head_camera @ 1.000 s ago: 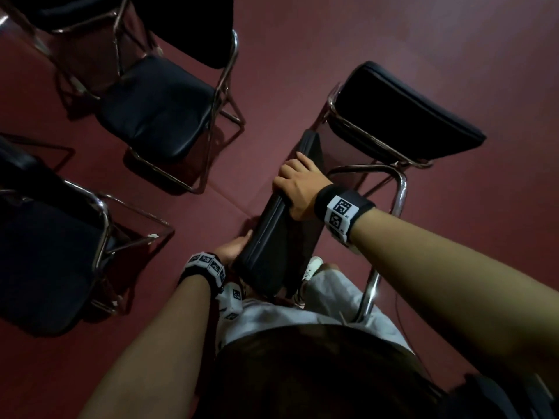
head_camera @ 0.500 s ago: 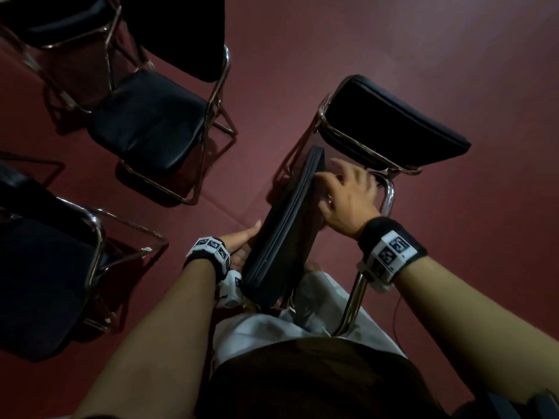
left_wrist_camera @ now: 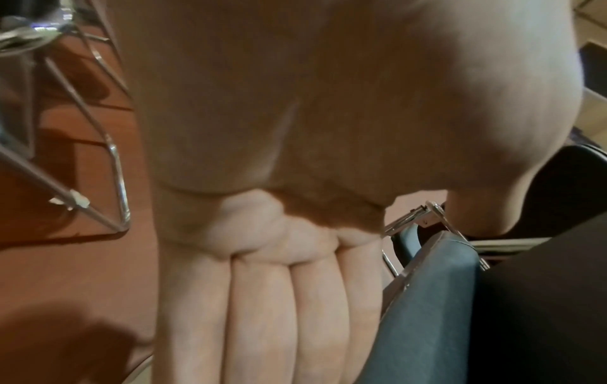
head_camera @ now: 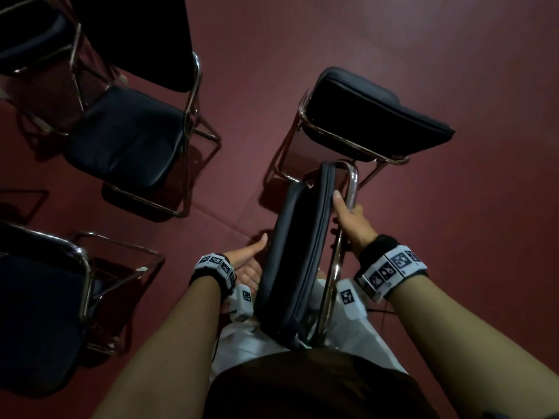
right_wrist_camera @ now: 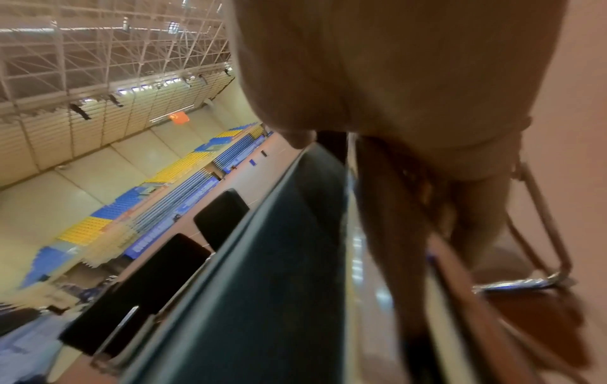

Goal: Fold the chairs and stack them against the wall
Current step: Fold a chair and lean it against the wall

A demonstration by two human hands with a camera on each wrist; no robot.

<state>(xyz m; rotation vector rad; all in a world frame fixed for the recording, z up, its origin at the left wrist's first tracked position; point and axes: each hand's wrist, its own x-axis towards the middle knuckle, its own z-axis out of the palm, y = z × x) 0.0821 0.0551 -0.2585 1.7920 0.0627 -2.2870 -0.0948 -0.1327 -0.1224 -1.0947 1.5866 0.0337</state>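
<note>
Right in front of me stands a black padded chair (head_camera: 295, 255), its seat swung up almost flat against the backrest. My right hand (head_camera: 348, 214) grips the chrome frame tube (head_camera: 352, 182) on the chair's right side, thumb along the pad's edge. My left hand (head_camera: 249, 263) lies flat with straight fingers against the left face of the upturned seat. In the left wrist view the straight fingers (left_wrist_camera: 262, 311) sit beside the seat's edge (left_wrist_camera: 427, 311). In the right wrist view my fingers (right_wrist_camera: 410, 220) curl round the tube beside the dark pad (right_wrist_camera: 262, 285).
Unfolded black chairs stand on the dark red floor: one just beyond (head_camera: 378, 116), one at upper left (head_camera: 127, 137), one at lower left (head_camera: 36, 313). Open floor (head_camera: 469, 237) lies to the right. Stadium seating (right_wrist_camera: 164, 181) shows far off.
My right hand has left the pad's top edge and taken hold of the chrome frame tube. Seat and backrest have closed together. My left hand stays flat on the seat.
</note>
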